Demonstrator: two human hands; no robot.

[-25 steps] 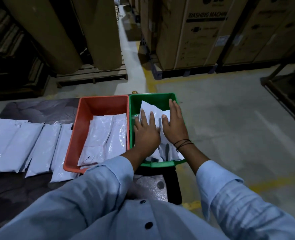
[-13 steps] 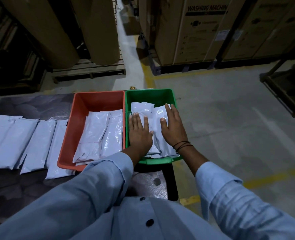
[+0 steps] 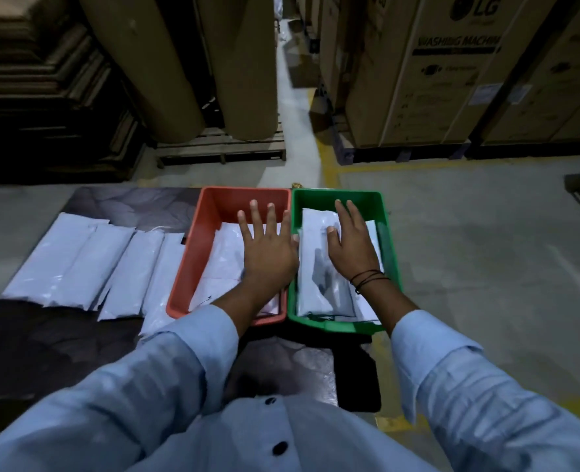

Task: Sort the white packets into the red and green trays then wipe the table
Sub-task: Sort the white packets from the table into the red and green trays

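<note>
Mid-sort I reckon: left hand point(image 3: 268, 257) spread wide over red tray point(image 3: 188, 264), right hand point(image 3: 353, 253) flat on packets point(image 3: 315, 267) in green tray point(image 3: 392, 264), nothing gripped, so next is grabbing loose packets point(image 3: 87, 264) lying leftward on the table point(image 3: 43, 335).

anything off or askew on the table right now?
Mostly fine. The green tray seems to overhang the table's right edge, with floor directly beside it. Loose packets overlap but lie flat; nothing spilled or torn.

Colours on show
Red tray point(image 3: 188, 267) and green tray point(image 3: 392, 264) are holding white packets point(image 3: 312, 240); the table point(image 3: 50, 345) is showing dark marbling, the sleeve point(image 3: 166, 376) pale blue.
</note>
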